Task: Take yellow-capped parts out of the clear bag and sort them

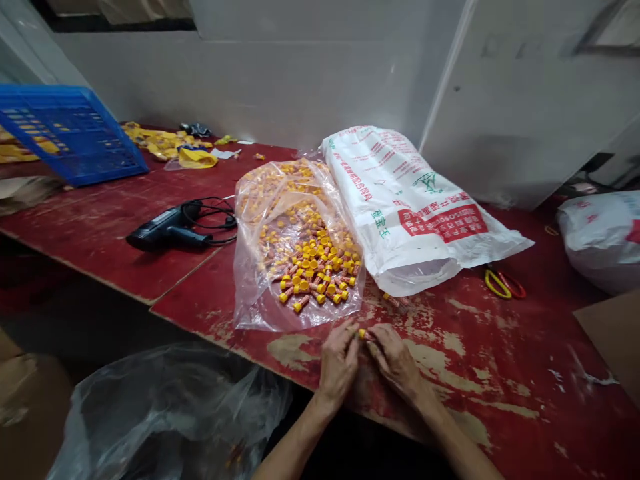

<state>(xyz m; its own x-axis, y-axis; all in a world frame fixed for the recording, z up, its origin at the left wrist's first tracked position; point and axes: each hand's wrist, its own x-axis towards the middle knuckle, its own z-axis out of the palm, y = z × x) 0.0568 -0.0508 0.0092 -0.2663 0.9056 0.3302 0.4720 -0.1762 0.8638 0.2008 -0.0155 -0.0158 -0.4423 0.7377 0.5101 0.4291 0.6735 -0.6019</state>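
Note:
My left hand [339, 365] and my right hand [397, 360] meet at the near edge of the red table [500, 373]. Together they pinch one small yellow-capped piece [362, 333] between the fingertips. Just beyond them lies a clear plastic bag [295, 247] spread open, holding several yellow-capped pieces [317, 263] of the same kind. A few loose pieces [397, 301] lie on the table by my right hand.
A white printed sack [410, 207] lies beside the clear bag. Yellow and red scissors [503, 283] sit to the right. A black heat gun [167, 228] with cord rests at left, a blue crate [70, 130] behind it. A clear bag [165, 413] hangs below the table edge.

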